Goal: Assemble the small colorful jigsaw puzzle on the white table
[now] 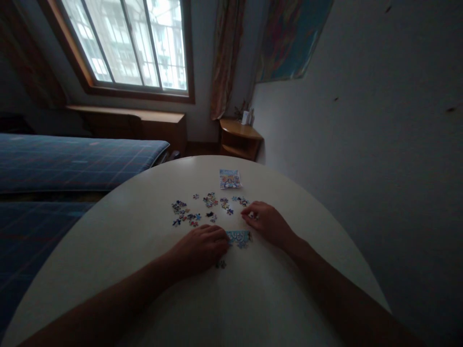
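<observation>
1. Hands: two, both the person's own.
   - Right hand (265, 221): thumb and fingertips brought close together above the table; whether a piece is pinched between them cannot be told.
   - Left hand (206, 245): palm down, fingers together and slightly bent; whether anything is held beneath cannot be told.
2. Joined puzzle section (238, 237): one, between the two hands. The left fingers cover its left end. Its lower edge is uneven.
3. Loose puzzle pieces (179, 207): many, in several clusters beyond the hands; overlap prevents an exact count. One single piece (196, 196) lies apart from the clusters. A small group (221, 264) lies just on the near side of the left hand.
4. Picture sheet (230, 179): one, beyond the pieces, toward the far edge.
5. Table (253, 308): one, pale, with a rounded far edge, supporting all items above.
6. Surroundings: one window (126, 43), two curtains (227, 58), one corner shelf unit (240, 127), one wall picture (289, 38).
</observation>
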Motion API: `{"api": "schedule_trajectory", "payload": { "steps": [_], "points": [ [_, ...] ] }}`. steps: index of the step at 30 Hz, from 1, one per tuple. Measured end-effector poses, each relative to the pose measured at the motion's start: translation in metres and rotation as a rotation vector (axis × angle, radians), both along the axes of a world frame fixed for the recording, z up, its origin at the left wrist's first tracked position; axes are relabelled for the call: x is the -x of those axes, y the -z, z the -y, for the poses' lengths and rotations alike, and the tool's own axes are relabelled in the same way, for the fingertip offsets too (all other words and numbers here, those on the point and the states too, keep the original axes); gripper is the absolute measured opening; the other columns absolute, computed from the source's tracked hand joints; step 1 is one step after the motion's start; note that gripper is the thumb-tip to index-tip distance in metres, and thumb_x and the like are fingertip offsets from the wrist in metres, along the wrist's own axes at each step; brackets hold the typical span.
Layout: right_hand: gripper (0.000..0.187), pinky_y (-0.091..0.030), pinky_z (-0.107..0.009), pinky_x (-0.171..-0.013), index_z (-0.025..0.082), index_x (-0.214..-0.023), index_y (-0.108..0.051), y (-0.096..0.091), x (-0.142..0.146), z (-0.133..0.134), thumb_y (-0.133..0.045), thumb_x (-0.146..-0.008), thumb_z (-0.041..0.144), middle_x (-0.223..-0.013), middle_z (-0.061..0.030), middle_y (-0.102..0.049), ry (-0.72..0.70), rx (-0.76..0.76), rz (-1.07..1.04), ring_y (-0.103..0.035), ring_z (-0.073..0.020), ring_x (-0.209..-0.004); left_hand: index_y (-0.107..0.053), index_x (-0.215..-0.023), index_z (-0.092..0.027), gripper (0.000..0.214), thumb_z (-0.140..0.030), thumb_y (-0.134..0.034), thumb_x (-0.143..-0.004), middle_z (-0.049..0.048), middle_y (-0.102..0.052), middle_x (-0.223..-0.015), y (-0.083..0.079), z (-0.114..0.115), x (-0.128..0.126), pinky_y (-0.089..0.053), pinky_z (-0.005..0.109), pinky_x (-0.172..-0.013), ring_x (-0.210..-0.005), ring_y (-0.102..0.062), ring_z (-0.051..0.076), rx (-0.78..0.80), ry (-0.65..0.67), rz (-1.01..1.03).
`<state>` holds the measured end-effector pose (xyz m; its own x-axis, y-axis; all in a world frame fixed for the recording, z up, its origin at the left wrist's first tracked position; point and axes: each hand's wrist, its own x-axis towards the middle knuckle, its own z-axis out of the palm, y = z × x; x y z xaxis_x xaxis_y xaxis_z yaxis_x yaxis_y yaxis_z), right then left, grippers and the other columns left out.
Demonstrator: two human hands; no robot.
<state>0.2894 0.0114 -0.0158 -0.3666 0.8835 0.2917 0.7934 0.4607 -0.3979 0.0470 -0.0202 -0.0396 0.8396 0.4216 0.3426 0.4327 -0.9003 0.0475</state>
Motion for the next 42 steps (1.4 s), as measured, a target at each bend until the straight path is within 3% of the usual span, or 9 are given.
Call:
{"api": "schedule_trajectory", "payload": {
  "steps": [3,8,14,19,25,32,35,37,42],
  "points": [
    [0.013,-0.048,-0.030,-0.085,0.019,-0.098,-0.074,-0.005,0.006,-0.024,-0.067,-0.088,0.021,-0.100,-0.0063,-0.072,0.116,0.028,0.104,-0.064,-0.0174,-0.088,-0.064,-0.093,-0.016,0.012,-0.017,-0.053,-0.097,0.0063,-0.068,-0.097,0.001,-0.002,0.000,-0.053,0.034,-0.083,-0.091,-0.065,0.019,-0.001,0.004,0.008],
    [0.024,-0.045,-0.036,-0.095,0.019,-0.106,-0.075,-0.009,0.015,-0.060,-0.070,-0.086,0.032,-0.115,-0.0119,-0.069,0.183,0.053,0.195,-0.062,-0.0244,-0.107,-0.064,-0.094,-0.016,0.015,-0.019,-0.050,-0.098,0.0064,-0.068,-0.097,0.002,-0.004,0.001,-0.053,0.034,-0.086,-0.092,-0.065,0.019,0.015,0.016,0.020],
    [0.021,-0.048,-0.036,-0.090,0.025,-0.096,-0.078,-0.007,0.021,-0.081,-0.075,-0.080,0.038,-0.113,-0.0092,-0.071,0.220,0.129,0.296,-0.061,-0.0271,-0.107,-0.065,-0.096,-0.016,0.013,-0.022,-0.053,-0.098,0.0065,-0.068,-0.099,0.002,-0.005,0.002,-0.053,0.034,-0.087,-0.094,-0.066,0.019,0.039,0.020,0.029],
    [0.016,-0.050,-0.035,-0.082,0.023,-0.090,-0.079,-0.013,0.024,-0.085,-0.075,-0.079,0.035,-0.102,-0.0103,-0.075,0.214,0.205,0.308,-0.066,-0.0272,-0.098,-0.065,-0.096,-0.016,0.011,-0.022,-0.056,-0.096,0.0065,-0.069,-0.099,0.000,-0.004,0.001,-0.054,0.034,-0.084,-0.091,-0.067,0.020,0.038,0.017,0.017],
    [0.016,-0.048,-0.034,-0.084,0.022,-0.088,-0.077,-0.015,0.025,-0.074,-0.075,-0.076,0.032,-0.099,-0.0076,-0.076,0.186,0.196,0.246,-0.067,-0.0248,-0.096,-0.066,-0.098,-0.016,0.013,-0.024,-0.056,-0.097,0.0070,-0.069,-0.100,-0.004,-0.002,0.002,-0.054,0.037,-0.085,-0.095,-0.066,0.021,0.067,0.017,0.027],
    [0.019,-0.049,-0.026,-0.073,0.018,-0.097,-0.073,-0.006,0.022,-0.052,-0.073,-0.079,0.022,-0.090,-0.0047,-0.076,0.103,0.195,0.051,-0.068,-0.0161,-0.080,-0.066,-0.099,-0.016,0.013,-0.024,-0.056,-0.096,0.0071,-0.069,-0.100,-0.005,-0.002,0.002,-0.054,0.036,-0.085,-0.094,-0.067,0.022,0.097,0.014,0.036],
    [0.023,-0.050,-0.024,-0.074,0.020,-0.108,-0.072,-0.005,0.021,-0.035,-0.066,-0.086,0.020,-0.091,-0.0027,-0.076,0.045,0.211,-0.034,-0.069,-0.0135,-0.081,-0.066,-0.100,-0.016,0.014,-0.025,-0.056,-0.097,0.0072,-0.069,-0.100,-0.004,-0.001,0.002,-0.053,0.034,-0.084,-0.095,-0.066,0.021,0.088,0.013,0.049],
    [0.020,-0.050,-0.025,-0.074,0.021,-0.105,-0.074,-0.004,0.020,-0.018,-0.062,-0.088,0.022,-0.089,-0.0032,-0.076,0.008,0.221,-0.146,-0.069,-0.0145,-0.080,-0.066,-0.099,-0.017,0.014,-0.025,-0.055,-0.097,0.0074,-0.069,-0.100,-0.004,-0.001,0.003,-0.053,0.034,-0.084,-0.094,-0.066,0.020,0.085,0.009,0.051],
    [0.018,-0.052,-0.030,-0.073,0.019,-0.096,-0.075,-0.001,0.017,0.021,-0.066,-0.084,0.029,-0.085,-0.0044,-0.077,0.083,0.278,-0.355,-0.071,-0.0187,-0.079,-0.066,-0.097,-0.016,0.017,-0.025,-0.051,-0.099,0.0073,-0.069,-0.098,-0.006,-0.001,0.002,-0.053,0.033,-0.083,-0.092,-0.067,0.019,0.092,0.017,0.064]
  ]
}}
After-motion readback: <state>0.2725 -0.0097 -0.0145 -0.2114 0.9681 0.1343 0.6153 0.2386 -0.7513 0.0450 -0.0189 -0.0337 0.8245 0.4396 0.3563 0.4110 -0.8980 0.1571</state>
